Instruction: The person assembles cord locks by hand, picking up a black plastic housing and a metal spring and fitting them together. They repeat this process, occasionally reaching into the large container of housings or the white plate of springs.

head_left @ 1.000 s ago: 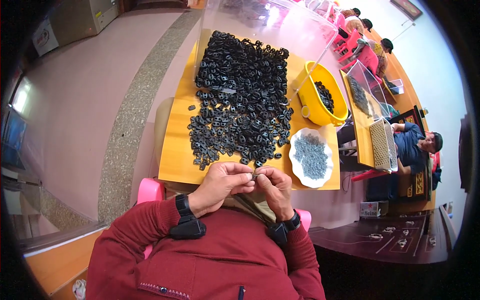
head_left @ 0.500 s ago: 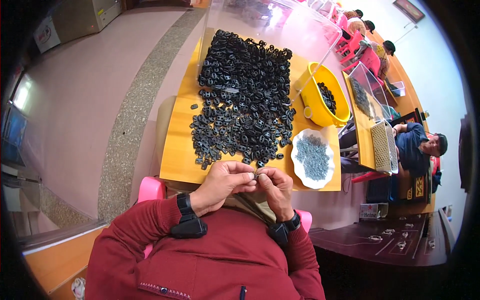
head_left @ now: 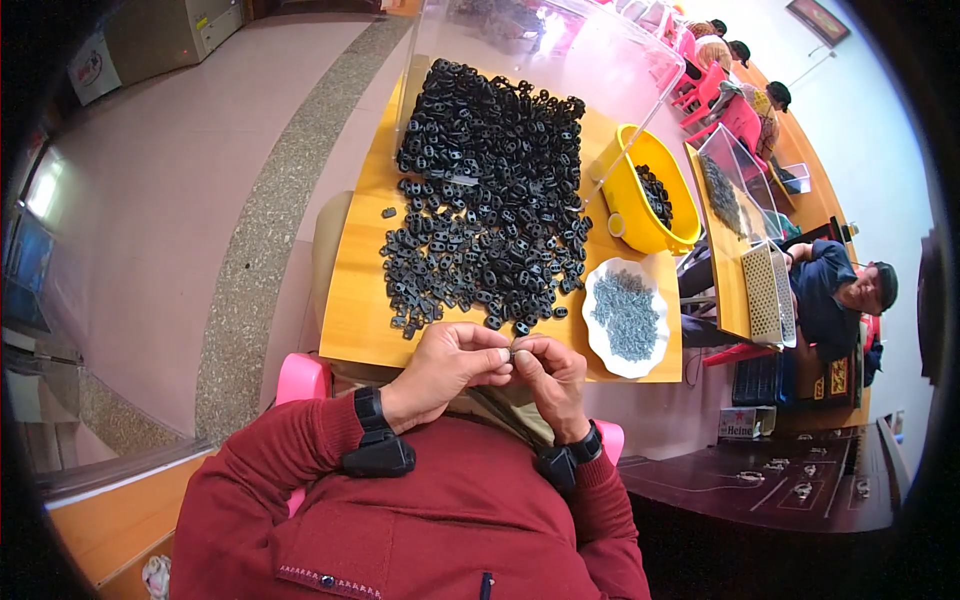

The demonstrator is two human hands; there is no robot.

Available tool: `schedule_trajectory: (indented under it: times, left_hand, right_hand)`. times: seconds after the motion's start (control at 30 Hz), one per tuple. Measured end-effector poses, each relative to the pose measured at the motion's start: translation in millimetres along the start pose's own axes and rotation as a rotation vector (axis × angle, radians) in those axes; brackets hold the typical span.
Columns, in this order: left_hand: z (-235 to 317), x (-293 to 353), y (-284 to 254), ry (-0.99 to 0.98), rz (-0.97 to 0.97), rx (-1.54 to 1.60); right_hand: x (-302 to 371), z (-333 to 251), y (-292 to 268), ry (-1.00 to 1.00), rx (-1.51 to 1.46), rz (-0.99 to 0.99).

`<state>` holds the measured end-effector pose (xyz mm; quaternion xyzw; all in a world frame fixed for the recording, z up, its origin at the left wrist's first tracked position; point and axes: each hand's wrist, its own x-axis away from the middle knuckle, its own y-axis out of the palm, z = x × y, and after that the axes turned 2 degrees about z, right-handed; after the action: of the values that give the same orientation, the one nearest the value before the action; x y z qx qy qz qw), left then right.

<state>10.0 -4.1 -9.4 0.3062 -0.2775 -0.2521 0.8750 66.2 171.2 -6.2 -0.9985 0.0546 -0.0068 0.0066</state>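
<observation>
My left hand [head_left: 445, 372] and my right hand [head_left: 553, 385] meet at the near edge of the wooden table [head_left: 362, 318]. Thumbs and fingertips of both are pinched together on a tiny dark thing, mostly covered by the fingers and too small to make out. Just beyond them spreads a large heap of small black plastic pieces with two holes each [head_left: 490, 215]. Right of the heap stands a white scalloped dish [head_left: 632, 370], filled with small silvery metal pieces [head_left: 625, 315] that look like springs.
A yellow tub [head_left: 640, 236] holding more black pieces stands at the table's right. A clear plastic box [head_left: 535, 45] lies around the far part of the heap. To the right, a person in dark clothes [head_left: 828, 290] sits at another table with a perforated basket [head_left: 768, 295].
Both hands stay nearly in place, fingertips still together; only the fingers have shifted very slightly. The heap, dish and tub look the same.
</observation>
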Motion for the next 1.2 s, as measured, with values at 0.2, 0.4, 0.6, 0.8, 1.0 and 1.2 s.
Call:
schedule_trajectory:
  times: [0.2,0.4,0.6,0.8,1.0,1.2]
  left_hand:
    - [-0.6,1.9,1.3,0.045,-0.014,-0.049]
    - [1.7,3.8,5.9,0.065,0.003,-0.064]
    - [0.9,3.6,5.0,0.062,0.004,-0.036]
    - [2.3,3.0,3.7,0.065,0.016,0.003]
    - [4.7,2.2,3.1,0.064,0.069,0.017]
    - [5.2,1.2,-1.1,0.06,0.08,0.052]
  right_hand:
    - [-0.6,-3.4,0.6,-0.104,0.144,-0.003]
    - [-0.7,-8.3,1.0,-0.11,0.127,0.009]
    - [-0.4,-9.5,-2.2,0.03,-0.022,-0.005]
    - [-11.7,-19.2,-10.1,0.045,0.047,-0.006]
    - [-63.8,-38.4,-16.3,-0.459,0.772,0.042]
    - [-81.4,-42.6,-5.0,-0.427,1.159,0.026]
